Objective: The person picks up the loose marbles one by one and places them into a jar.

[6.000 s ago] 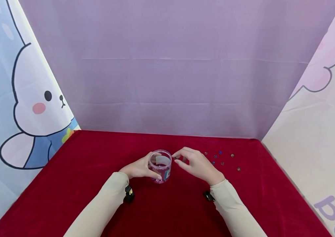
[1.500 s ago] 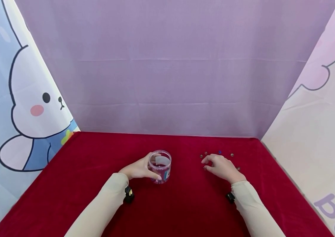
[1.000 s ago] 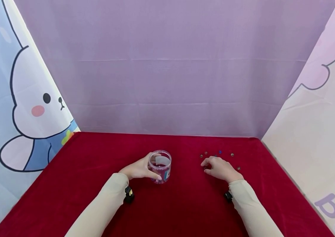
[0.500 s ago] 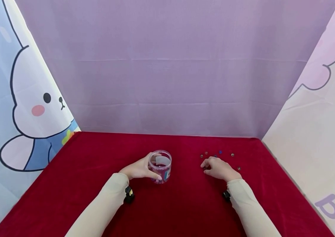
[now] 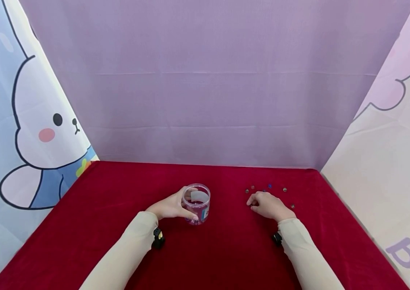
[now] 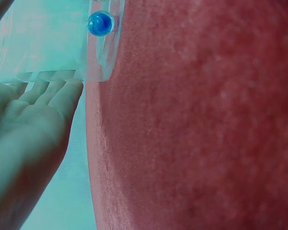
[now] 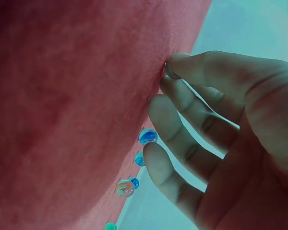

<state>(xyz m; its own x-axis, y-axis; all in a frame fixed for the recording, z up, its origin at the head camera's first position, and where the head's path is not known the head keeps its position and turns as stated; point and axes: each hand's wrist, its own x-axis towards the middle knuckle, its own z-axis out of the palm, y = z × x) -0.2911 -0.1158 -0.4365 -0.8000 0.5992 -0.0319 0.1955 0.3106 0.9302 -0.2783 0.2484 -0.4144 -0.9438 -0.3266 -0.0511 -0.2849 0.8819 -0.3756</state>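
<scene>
A clear plastic jar [image 5: 201, 211] without a lid stands upright on the red cloth, and my left hand [image 5: 170, 206] grips its left side, thumb in front. Inside, at the jar's bottom, a blue marble [image 6: 101, 23] shows in the left wrist view. To the right, my right hand [image 5: 269, 206] is low at the cloth. Its thumb and index fingertip pinch a small glass marble [image 7: 171, 72], mostly covered by the fingers; the other fingers are loosely bent. Beyond them lie a blue-swirled marble [image 7: 148, 136] and an orange-streaked one [image 7: 125, 188].
Several loose marbles surround the right hand: a bright blue one [image 5: 269, 186] behind it, one at the left [image 5: 246, 191], and one at the right [image 5: 292, 206]. Red cloth [image 5: 205, 257] covers the table, and a purple curtain [image 5: 205, 100] hangs at its back edge.
Six seconds ago my right hand was beside the jar's rim; it has moved right to the marbles, and its fingers have drawn together. A marble shows at the group's left. The left hand stayed.
</scene>
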